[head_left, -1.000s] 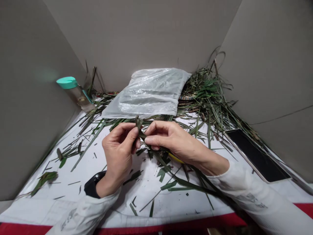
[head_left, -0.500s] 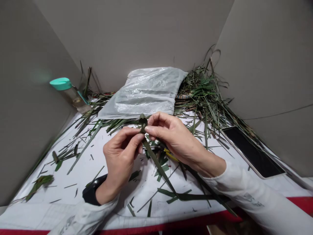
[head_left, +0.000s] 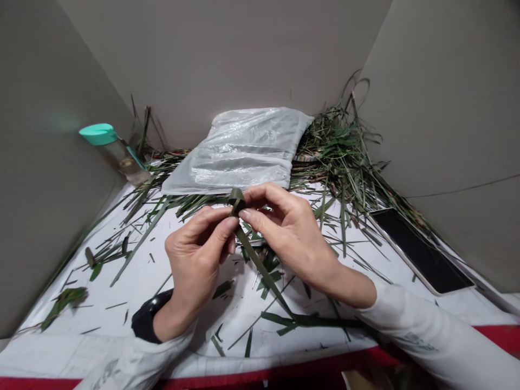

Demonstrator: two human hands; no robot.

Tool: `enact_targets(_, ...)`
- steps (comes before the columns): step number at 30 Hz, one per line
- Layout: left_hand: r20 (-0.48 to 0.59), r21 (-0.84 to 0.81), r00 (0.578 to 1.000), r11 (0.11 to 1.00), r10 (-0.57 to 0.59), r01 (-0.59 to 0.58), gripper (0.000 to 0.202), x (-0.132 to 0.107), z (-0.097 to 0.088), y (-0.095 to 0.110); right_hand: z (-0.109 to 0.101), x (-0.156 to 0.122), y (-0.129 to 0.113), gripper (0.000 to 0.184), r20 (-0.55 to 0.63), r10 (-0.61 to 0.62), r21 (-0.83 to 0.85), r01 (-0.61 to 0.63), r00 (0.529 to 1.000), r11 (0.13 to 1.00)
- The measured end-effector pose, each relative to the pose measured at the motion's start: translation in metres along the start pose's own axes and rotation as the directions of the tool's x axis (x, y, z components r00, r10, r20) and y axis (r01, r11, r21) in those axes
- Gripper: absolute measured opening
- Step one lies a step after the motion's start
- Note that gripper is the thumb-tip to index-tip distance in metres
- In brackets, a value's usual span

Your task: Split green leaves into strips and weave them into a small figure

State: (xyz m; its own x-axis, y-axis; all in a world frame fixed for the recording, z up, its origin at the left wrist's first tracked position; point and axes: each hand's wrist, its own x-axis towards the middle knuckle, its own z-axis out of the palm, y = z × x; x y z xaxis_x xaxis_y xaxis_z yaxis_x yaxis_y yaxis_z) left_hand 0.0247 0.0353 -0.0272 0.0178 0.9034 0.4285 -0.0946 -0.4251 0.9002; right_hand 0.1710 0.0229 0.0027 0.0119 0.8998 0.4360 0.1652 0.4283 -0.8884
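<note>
**At centre of the work area: folded leaf strip (head_left: 236, 199) pinched two-handed**

Your hands hold the folded leaf strip in the air above the white paper sheet (head_left: 134, 276), just in front of the plastic bag (head_left: 227, 151). Its top end forms a small dark-green fold; the long tail (head_left: 260, 265) runs down and to the right, ending among the cuttings near your right forearm.

Finger state: the fingertips of your left hand (head_left: 195, 260) and right hand (head_left: 290, 233) are together and clamped on the fold from opposite sides. Your left thumb (head_left: 229, 223) and right thumb (head_left: 247, 215) nearly meet there. Your other fingers curl behind the strip, partly hidden.

Surroundings: a black band (head_left: 148, 317) circles your left wrist. Loose leaf cuttings (head_left: 179, 203) cover the sheet. A heap of long leaves (head_left: 337, 146) lies beyond your right hand, beside the bag. A phone (head_left: 418, 249) lies face-up at right. A water bottle with a teal lid (head_left: 114, 146) stands at far left, against the grey wall (head_left: 60, 108).
</note>
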Motion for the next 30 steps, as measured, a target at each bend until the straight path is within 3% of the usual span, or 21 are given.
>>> enact_targets(6, 0.002, -0.047, 0.998, 0.997, -0.056, 0.056, 0.018, -0.001, 0.003, 0.002, 0.004, -0.002, 0.003, 0.011, -0.092, -0.09, -0.03, 0.087, 0.992, 0.996)
enact_targets(14, 0.023, -0.125, 0.986, 0.978, -0.168, 0.17, 0.02, 0.0, 0.004, 0.001, 0.004, 0.0, 0.005, 0.009, -0.099, -0.072, -0.008, 0.071, 0.993, 0.997)
enact_targets(20, 0.027, -0.09, 0.982, 0.978, -0.185, 0.186, 0.018, 0.002, 0.004, -0.001, 0.004, 0.0, 0.011, 0.015, -0.107, -0.229, -0.189, 0.206, 0.968, 0.96)
enact_targets(26, 0.025, -0.076, 0.971, 0.968, -0.237, 0.238, 0.018, 0.001, 0.003, -0.001, 0.004, 0.0, 0.012, 0.017, -0.113, -0.222, -0.197, 0.198, 0.968, 0.96)
enact_targets(30, 0.03, -0.081, 0.967, 0.964, -0.251, 0.253, 0.017, 0.002, 0.003, -0.001, 0.004, -0.001, 0.013, 0.02, -0.086, -0.339, -0.308, 0.298, 0.937, 0.903)
